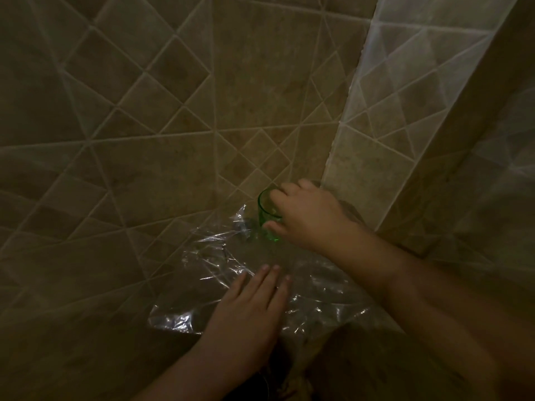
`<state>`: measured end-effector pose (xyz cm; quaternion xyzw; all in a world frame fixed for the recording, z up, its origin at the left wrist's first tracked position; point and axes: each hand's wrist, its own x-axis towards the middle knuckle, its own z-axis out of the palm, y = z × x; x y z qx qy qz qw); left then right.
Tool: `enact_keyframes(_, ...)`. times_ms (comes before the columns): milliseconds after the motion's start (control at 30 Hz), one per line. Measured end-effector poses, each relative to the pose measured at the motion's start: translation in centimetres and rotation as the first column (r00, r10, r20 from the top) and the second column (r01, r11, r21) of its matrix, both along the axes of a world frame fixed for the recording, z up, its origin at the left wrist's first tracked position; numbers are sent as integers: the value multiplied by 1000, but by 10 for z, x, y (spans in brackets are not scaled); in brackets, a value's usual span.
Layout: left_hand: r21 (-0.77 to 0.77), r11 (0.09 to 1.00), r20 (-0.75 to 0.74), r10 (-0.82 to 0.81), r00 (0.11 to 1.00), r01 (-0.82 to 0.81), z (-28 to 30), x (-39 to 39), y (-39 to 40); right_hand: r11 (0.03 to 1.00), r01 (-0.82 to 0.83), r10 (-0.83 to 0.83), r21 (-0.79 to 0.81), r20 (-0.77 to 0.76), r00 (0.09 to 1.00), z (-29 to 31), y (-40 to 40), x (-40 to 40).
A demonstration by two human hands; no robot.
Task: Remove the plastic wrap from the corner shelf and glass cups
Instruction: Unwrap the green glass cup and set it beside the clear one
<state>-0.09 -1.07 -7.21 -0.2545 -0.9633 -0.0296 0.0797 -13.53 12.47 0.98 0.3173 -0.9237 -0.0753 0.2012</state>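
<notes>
A green glass cup [265, 213] stands upright at the back of the corner shelf, close to where the two tiled walls meet. My right hand [307, 216] wraps around its right side and rim. Clear, crinkled plastic wrap [208, 253] lies spread over the shelf surface in front of the cup, its front edge [173, 319] hanging over the shelf's lip. My left hand [249, 308] rests flat on the wrap with fingers together and extended. The shelf itself is mostly hidden under the wrap and my arms. Any other cup is not visible.
Beige tiled walls [173, 111] with diagonal grout lines close in on the left and back. A lighter tiled wall edge [390, 111] juts out on the right, close to my right forearm. The scene is dim.
</notes>
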Motion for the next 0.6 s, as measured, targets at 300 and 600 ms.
enact_keyframes(300, -78, 997, -2, -15, 1000, 15, -2, 4, -5, 994, 13, -14, 110, 12, 1000, -22, -3, 1)
enact_keyframes(600, -48, 997, -12, -56, 998, 55, 14, 17, -20, 991, 29, -31, 129, 15, 999, -21, 3, -10)
